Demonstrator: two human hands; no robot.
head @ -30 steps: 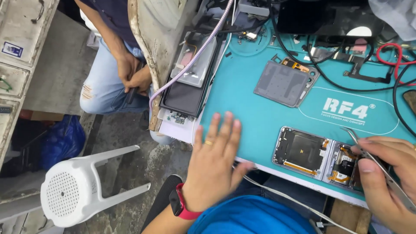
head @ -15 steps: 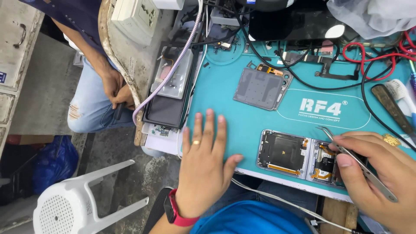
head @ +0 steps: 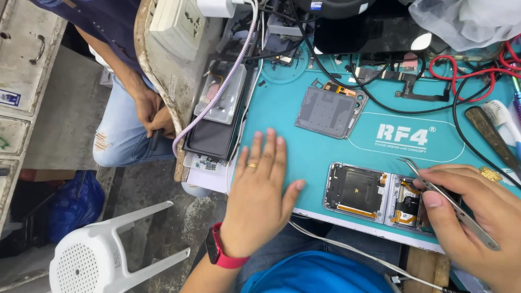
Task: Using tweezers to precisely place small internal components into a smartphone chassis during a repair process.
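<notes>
Two hands are engaged: the left hand (head: 260,201) is laid open and flat on the teal repair mat (head: 304,152), likely for steadiness, while metal tweezers (head: 450,203) are pinched in the right hand (head: 477,222) over the opened phone (head: 380,195) between them.

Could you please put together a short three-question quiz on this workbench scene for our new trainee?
1. True or false: the left hand lies flat, fingers spread, on the teal rubber work mat.
2. What does the right hand hold?
A. a red cable
B. thin metal tweezers
C. a toothbrush
3. Fill in: the tweezers' tips are over the opened silver phone, which lies to the ____ of the left hand.

Key: 1 true; 2 B; 3 right.
</notes>
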